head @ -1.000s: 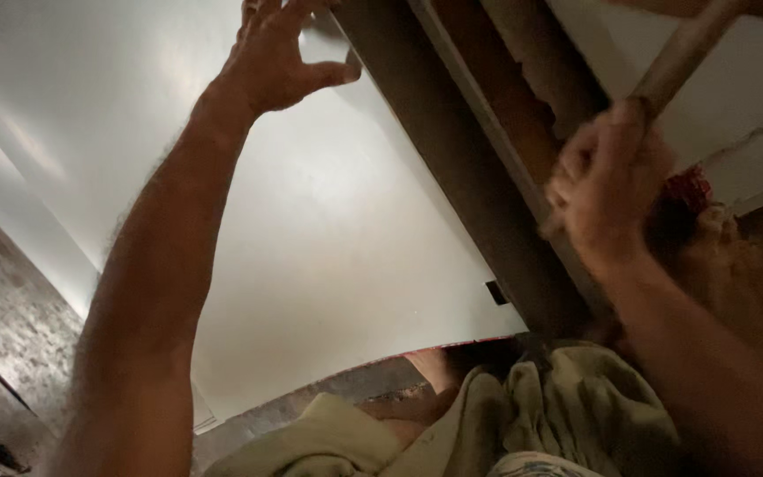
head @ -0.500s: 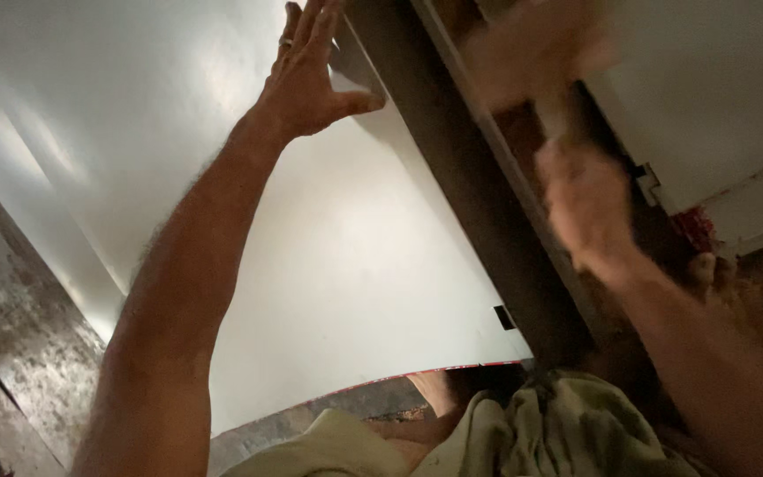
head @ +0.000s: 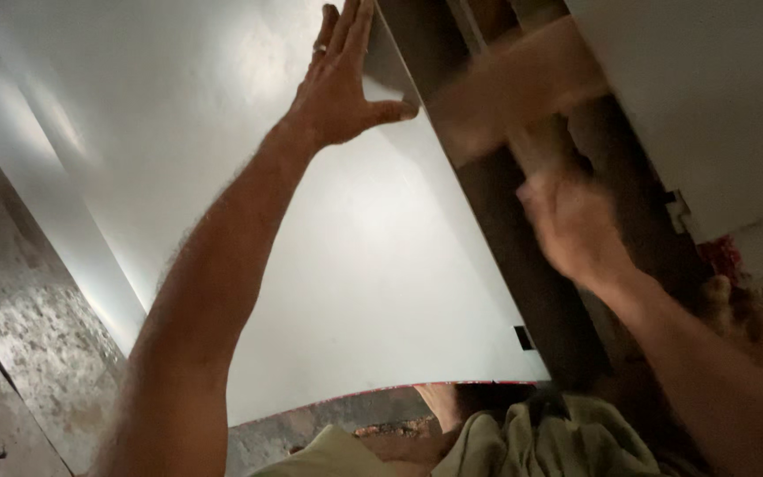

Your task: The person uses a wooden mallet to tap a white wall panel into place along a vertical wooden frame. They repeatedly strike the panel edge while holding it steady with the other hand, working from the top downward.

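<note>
So, nearest the camera, a bunched-up pale green cloth [head: 567, 437] sits at the bottom edge, pretty much where it was half a second ago. Just above it is the lower edge of the big white panel [head: 373, 291], which stands tilted against the dark post [head: 505, 212] on its right. Compared with the earlier frame, the left hand [head: 342, 88] has slid a bit further up the panel and now lies flat on it, fingers straight and together, thumb stuck out sideways toward the panel's right edge, arm fully stretched, so wide open, gripping nothing. The right hand [head: 571, 221] has dropped lower and it's a total blur. It seems closed around a blurred wooden handle [head: 523, 97], but I can't tell for sure. Farthest right is a white wall [head: 717, 97].
</note>
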